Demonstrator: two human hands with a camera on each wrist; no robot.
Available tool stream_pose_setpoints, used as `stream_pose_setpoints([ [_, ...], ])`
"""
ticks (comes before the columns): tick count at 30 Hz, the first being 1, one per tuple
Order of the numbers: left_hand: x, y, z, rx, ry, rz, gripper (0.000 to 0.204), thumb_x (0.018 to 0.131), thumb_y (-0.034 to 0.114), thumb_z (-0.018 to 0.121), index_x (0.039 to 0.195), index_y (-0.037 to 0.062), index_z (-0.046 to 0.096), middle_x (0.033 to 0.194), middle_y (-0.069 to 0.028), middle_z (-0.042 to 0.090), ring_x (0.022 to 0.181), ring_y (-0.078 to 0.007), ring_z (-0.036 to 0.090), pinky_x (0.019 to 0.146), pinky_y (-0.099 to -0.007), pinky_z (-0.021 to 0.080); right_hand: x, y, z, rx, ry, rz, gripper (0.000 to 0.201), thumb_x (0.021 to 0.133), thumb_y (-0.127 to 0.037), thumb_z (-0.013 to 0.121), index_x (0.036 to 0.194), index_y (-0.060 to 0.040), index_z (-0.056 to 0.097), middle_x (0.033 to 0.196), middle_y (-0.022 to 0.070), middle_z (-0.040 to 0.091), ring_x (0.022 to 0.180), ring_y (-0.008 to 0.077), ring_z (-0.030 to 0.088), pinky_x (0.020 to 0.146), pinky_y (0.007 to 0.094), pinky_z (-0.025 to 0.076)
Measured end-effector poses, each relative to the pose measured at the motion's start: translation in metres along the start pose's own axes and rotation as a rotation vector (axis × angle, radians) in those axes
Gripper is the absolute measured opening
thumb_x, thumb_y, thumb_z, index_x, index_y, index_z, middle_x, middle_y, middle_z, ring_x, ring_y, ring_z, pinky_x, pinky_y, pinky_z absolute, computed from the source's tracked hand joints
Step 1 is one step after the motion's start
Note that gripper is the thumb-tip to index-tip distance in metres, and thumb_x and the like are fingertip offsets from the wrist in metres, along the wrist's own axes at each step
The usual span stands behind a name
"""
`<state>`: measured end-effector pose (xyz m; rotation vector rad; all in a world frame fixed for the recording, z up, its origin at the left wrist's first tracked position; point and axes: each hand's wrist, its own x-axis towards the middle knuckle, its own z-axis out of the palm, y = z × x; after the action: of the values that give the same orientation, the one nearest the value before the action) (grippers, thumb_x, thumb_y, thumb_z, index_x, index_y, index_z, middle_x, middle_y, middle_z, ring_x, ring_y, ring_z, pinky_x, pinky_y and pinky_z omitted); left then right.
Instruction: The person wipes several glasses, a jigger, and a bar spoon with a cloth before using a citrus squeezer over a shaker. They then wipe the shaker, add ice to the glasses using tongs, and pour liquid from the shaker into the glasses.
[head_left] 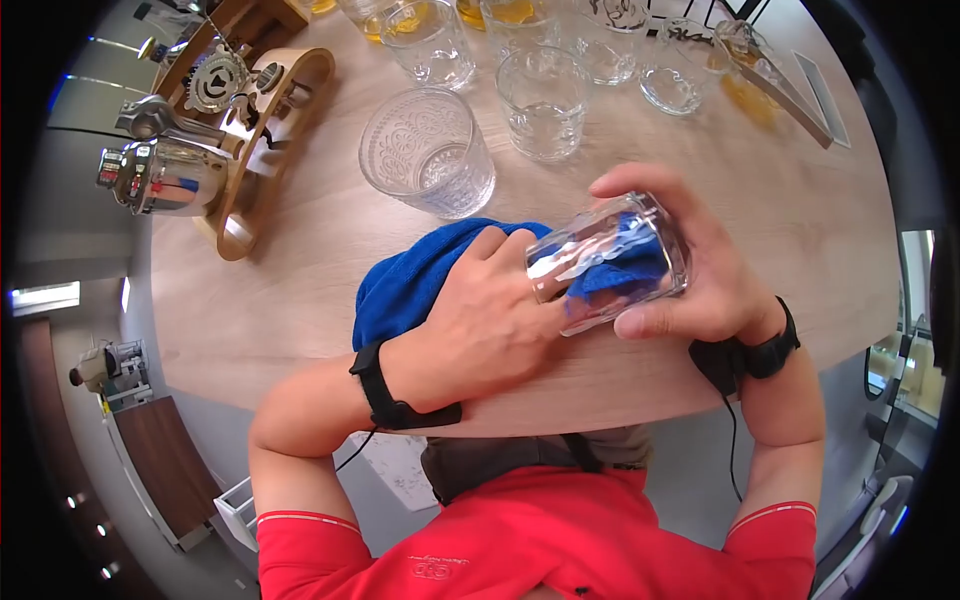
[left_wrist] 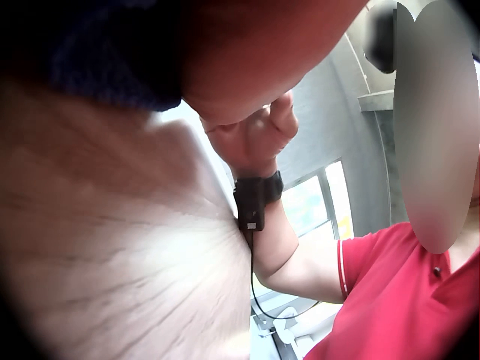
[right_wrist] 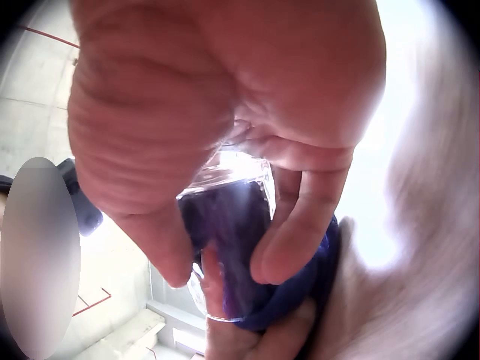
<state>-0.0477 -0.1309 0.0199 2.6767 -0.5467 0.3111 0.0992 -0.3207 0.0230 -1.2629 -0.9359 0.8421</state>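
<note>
My right hand (head_left: pixel 715 275) grips a clear drinking glass (head_left: pixel 590 250) by its base end, tilted on its side above the table, thumb and fingers on opposite sides. The glass's mouth faces my left hand (head_left: pixel 490 310), which holds a blue cloth (head_left: pixel 400 290). Part of that cloth is tucked inside the glass, and the left fingers reach to the mouth. In the right wrist view, a left digit shows within the glass (right_wrist: pixel 225 202), with the cloth (right_wrist: pixel 319 262) bunched beside it. The left wrist view shows mostly the left hand (left_wrist: pixel 255 60) close up, hiding the glass.
A patterned tumbler (head_left: pixel 430 160) stands just beyond the cloth, a clear glass (head_left: pixel 545 105) to its right. More glasses, some with amber contents, line the table's back. At left, a wooden rack (head_left: pixel 270 150) holds a metal shaker (head_left: pixel 170 178) and bar tools.
</note>
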Motion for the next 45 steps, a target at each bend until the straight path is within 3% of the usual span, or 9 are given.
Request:
stream_pose_setpoints([
  [3, -0.003, -0.001, 0.002, 0.001, -0.022, -0.001, 0.039, 0.069, 0.017, 0.075, 0.108, 0.0172, 0.071, 0.116, -0.0061, 0.065, 0.095, -0.0298, 0.061, 0.079, -0.0416, 0.046, 0.004, -0.009, -0.006, -0.056, -0.034, 0.173, 0.086, 0.071, -0.022, 0.093, 0.14, -0.0055, 0.046, 0.114, 0.0072, 0.062, 0.106, 0.0153, 0.062, 0.093, 0.0292, 0.048],
  [6, -0.003, -0.001, 0.003, 0.022, -0.058, -0.038, 0.041, 0.068, 0.017, 0.075, 0.108, 0.0164, 0.07, 0.113, -0.007, 0.065, 0.095, -0.0295, 0.061, 0.079, -0.0416, 0.046, 0.005, 0.003, -0.001, -0.057, -0.034, -0.112, 0.09, 0.072, -0.022, 0.093, 0.146, -0.0054, 0.042, 0.117, 0.0068, 0.061, 0.104, 0.0133, 0.061, 0.093, 0.0292, 0.049],
  [11, -0.001, -0.001, 0.008, 0.006, 0.037, -0.06, 0.048, 0.073, 0.014, 0.068, 0.12, 0.0203, 0.069, 0.091, -0.0016, 0.065, 0.084, -0.0247, 0.056, 0.071, -0.0375, 0.041, 0.004, 0.003, -0.002, -0.05, -0.02, -0.078, 0.093, 0.071, -0.02, 0.093, 0.147, -0.0057, 0.041, 0.118, 0.0067, 0.061, 0.105, 0.0143, 0.061, 0.094, 0.0303, 0.049],
  [13, 0.0, -0.001, 0.008, 0.016, 0.047, -0.048, 0.049, 0.073, 0.014, 0.068, 0.122, 0.0205, 0.069, 0.091, -0.0019, 0.065, 0.083, -0.0248, 0.056, 0.071, -0.0375, 0.041, 0.005, -0.002, -0.004, -0.057, -0.001, 0.177, 0.094, 0.07, -0.015, 0.093, 0.148, -0.0062, 0.041, 0.118, 0.0067, 0.061, 0.107, 0.0151, 0.061, 0.097, 0.0312, 0.049],
  [17, 0.001, -0.002, 0.007, 0.003, 0.078, -0.022, 0.046, 0.074, 0.015, 0.068, 0.12, 0.0205, 0.069, 0.093, -0.0034, 0.066, 0.082, -0.0251, 0.056, 0.071, -0.0375, 0.042, 0.005, 0.0, 0.004, -0.049, 0.011, -0.106, 0.092, 0.067, -0.015, 0.096, 0.143, -0.0062, 0.045, 0.12, 0.0071, 0.061, 0.108, 0.0149, 0.06, 0.097, 0.032, 0.049],
  [25, 0.003, 0.001, 0.003, 0.024, 0.015, -0.06, 0.045, 0.076, 0.016, 0.068, 0.121, 0.0179, 0.066, 0.099, -0.0058, 0.066, 0.084, -0.0254, 0.057, 0.073, -0.0397, 0.042, 0.004, 0.0, 0.002, -0.195, -0.01, -0.049, 0.093, 0.07, -0.02, 0.095, 0.145, -0.0077, 0.043, 0.115, 0.007, 0.062, 0.108, 0.0153, 0.06, 0.096, 0.0316, 0.05],
  [33, 0.004, -0.002, -0.004, -0.188, 0.061, 0.081, 0.079, 0.066, 0.015, 0.077, 0.142, 0.0156, 0.056, 0.111, -0.0108, 0.068, 0.087, -0.0303, 0.064, 0.075, -0.0406, 0.048, 0.003, -0.011, 0.0, 0.243, 0.132, 0.141, 0.103, 0.064, -0.033, 0.093, 0.146, -0.0013, 0.039, 0.117, 0.0062, 0.061, 0.107, 0.014, 0.061, 0.095, 0.0284, 0.049],
  [39, 0.007, 0.0, -0.015, -0.284, 0.091, 0.206, 0.065, 0.069, 0.01, 0.075, 0.133, 0.014, 0.063, 0.113, -0.0066, 0.069, 0.079, -0.0254, 0.061, 0.07, -0.0366, 0.045, 0.004, 0.018, -0.01, 0.484, 0.224, 0.01, 0.084, 0.087, -0.055, 0.073, 0.142, 0.0007, 0.044, 0.111, 0.0057, 0.063, 0.103, 0.0155, 0.063, 0.092, 0.0323, 0.053],
  [45, -0.004, 0.002, -0.01, -0.53, 0.579, 0.01, 0.056, 0.079, -0.006, 0.073, 0.132, 0.0013, 0.055, 0.123, -0.0252, 0.061, 0.099, -0.0353, 0.067, 0.088, -0.0397, 0.055, 0.006, 0.007, -0.018, 0.527, 0.239, 0.038, 0.06, 0.088, -0.021, 0.078, 0.134, -0.0001, 0.047, 0.107, 0.0092, 0.064, 0.093, 0.0188, 0.067, 0.083, 0.0351, 0.056],
])
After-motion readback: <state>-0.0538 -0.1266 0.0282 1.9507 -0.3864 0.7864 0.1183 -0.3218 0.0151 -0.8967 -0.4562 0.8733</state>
